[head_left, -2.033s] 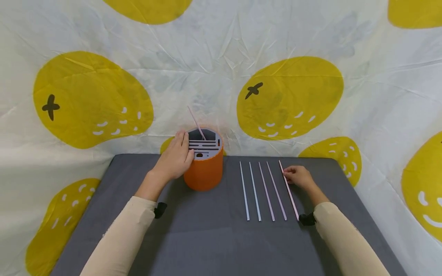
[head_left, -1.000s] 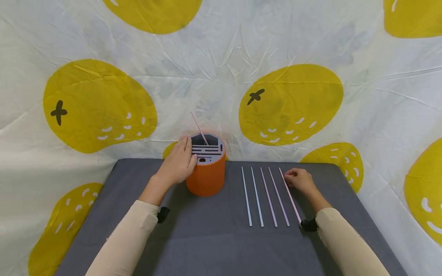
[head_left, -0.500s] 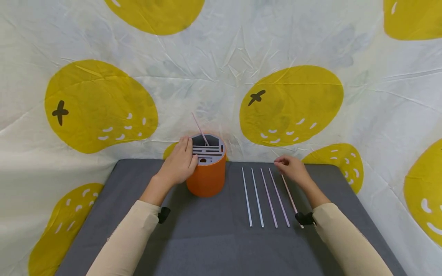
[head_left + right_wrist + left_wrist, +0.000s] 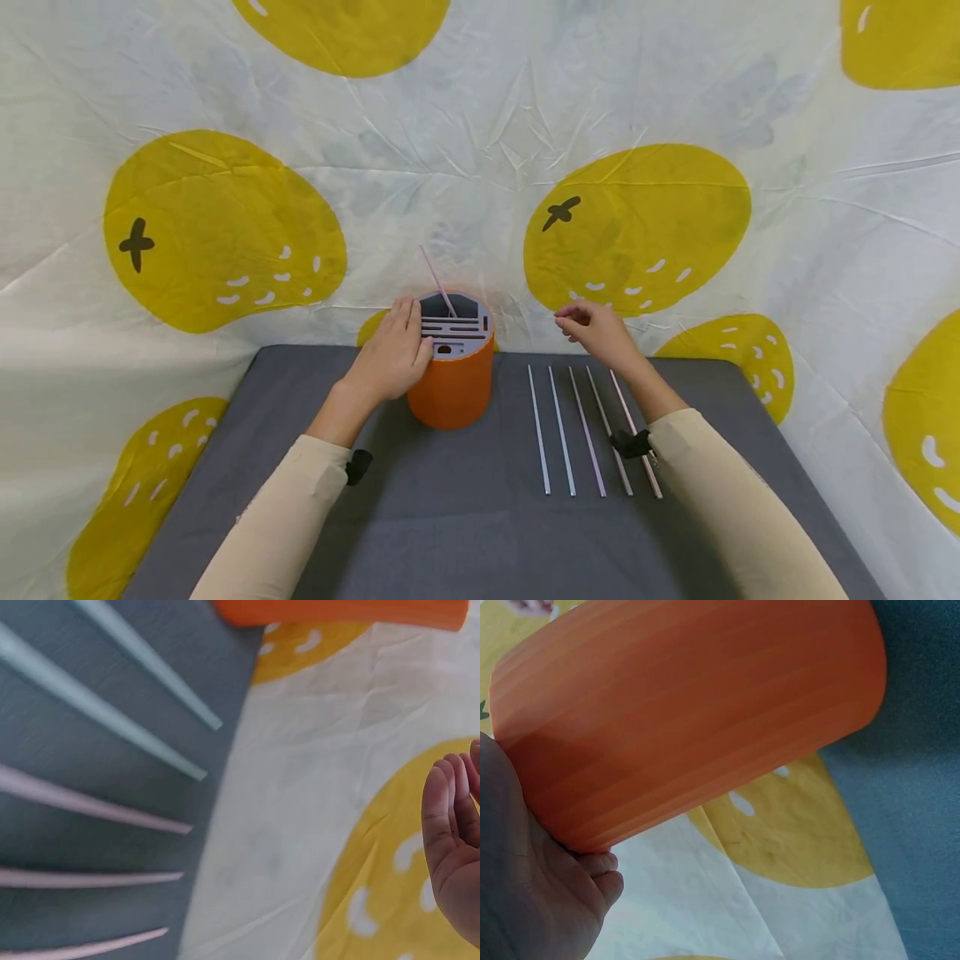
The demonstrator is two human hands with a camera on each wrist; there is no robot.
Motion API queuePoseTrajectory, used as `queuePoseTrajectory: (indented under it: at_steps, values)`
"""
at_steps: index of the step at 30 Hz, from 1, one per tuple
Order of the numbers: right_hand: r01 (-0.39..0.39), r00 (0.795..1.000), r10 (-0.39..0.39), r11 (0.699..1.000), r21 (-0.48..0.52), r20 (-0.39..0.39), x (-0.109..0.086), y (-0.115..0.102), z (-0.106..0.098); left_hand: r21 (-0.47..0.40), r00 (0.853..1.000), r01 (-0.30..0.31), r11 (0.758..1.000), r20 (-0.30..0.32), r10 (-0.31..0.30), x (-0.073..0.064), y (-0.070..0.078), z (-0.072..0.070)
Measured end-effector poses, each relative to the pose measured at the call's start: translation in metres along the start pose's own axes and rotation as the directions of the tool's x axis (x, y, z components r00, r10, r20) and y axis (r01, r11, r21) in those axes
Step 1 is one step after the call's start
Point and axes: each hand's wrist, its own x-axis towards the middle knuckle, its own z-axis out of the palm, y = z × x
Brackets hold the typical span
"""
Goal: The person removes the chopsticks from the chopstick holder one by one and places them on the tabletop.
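A round orange knife holder (image 4: 450, 392), with a grey slotted top, stands upright on the dark table. One pink chopstick (image 4: 437, 279) leans out of its back compartment. My left hand (image 4: 386, 354) holds the holder's left side near the top; in the left wrist view its fingertips (image 4: 609, 883) bend round the rim. My right hand (image 4: 596, 329) hovers to the right of the holder, fingers loosely curled, with nothing seen between them. Below it several chopsticks lie in a row: blue (image 4: 538, 433), purple (image 4: 587, 433) and pink (image 4: 622, 398). My right forearm partly covers the rightmost ones.
Behind the table (image 4: 450, 542) hangs a pale cloth (image 4: 480, 108) printed with yellow fruit, close to the back of the holder. Dark straps (image 4: 358, 467) sit at both wrists.
My right hand has left the rightmost pink chopstick, risen and moved left over the row toward the holder. That chopstick stays on the table. My left hand keeps its place on the holder.
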Motion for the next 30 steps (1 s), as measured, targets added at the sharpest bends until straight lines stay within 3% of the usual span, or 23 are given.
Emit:
queuePoseTrajectory:
  at_steps: [9,17,24,30]
  values:
    - [0.1,0.995,-0.1,0.995,0.021,0.018,0.029,-0.05,0.021,-0.002,1.0,-0.001,1.0,0.006,0.001,0.001,0.0,0.0]
    - [0.117,0.99,-0.114,0.993,-0.026,0.077,0.055,-0.089,0.043,-0.011,1.0,0.006,1.0,0.009,-0.006,0.001,-0.001,0.0]
    - [0.156,0.982,-0.153,0.988,-0.015,0.108,0.074,-0.115,0.059,-0.002,1.0,0.004,1.0,0.007,-0.004,0.002,-0.001,0.0]
    - [0.146,0.982,-0.145,0.989,0.005,0.124,0.085,-0.127,0.074,-0.004,1.0,0.001,1.0,-0.002,-0.001,0.002,-0.001,0.001]
